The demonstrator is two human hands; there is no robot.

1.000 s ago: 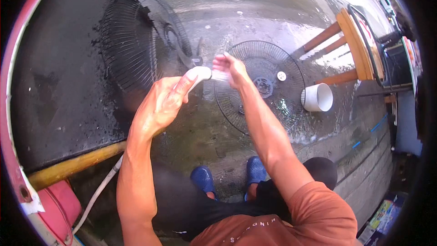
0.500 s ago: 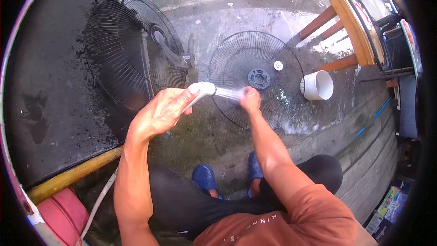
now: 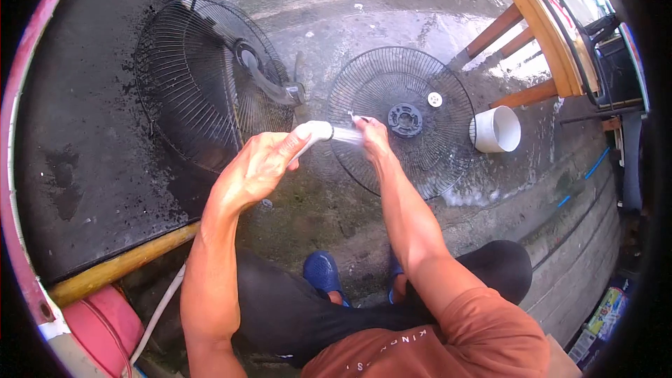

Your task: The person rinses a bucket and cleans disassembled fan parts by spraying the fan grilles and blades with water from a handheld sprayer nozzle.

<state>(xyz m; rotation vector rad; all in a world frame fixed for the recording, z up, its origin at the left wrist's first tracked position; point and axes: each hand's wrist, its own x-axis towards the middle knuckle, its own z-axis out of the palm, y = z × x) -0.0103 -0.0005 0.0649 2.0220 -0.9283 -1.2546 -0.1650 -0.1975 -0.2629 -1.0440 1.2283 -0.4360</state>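
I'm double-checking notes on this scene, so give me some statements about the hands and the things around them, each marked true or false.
1. The left hand holds a white nozzle. True.
2. The right hand is inside the white bucket. False: it is in the water spray.
3. A round grille lies on the wet ground. True.
4. The person's footwear is red. False: it is blue.

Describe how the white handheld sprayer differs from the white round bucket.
The white handheld sprayer is slender; the white round bucket is wide. The left hand grips the sprayer, while the bucket rests on the wet ground. Water jets from the sprayer, not the bucket. Both are white.
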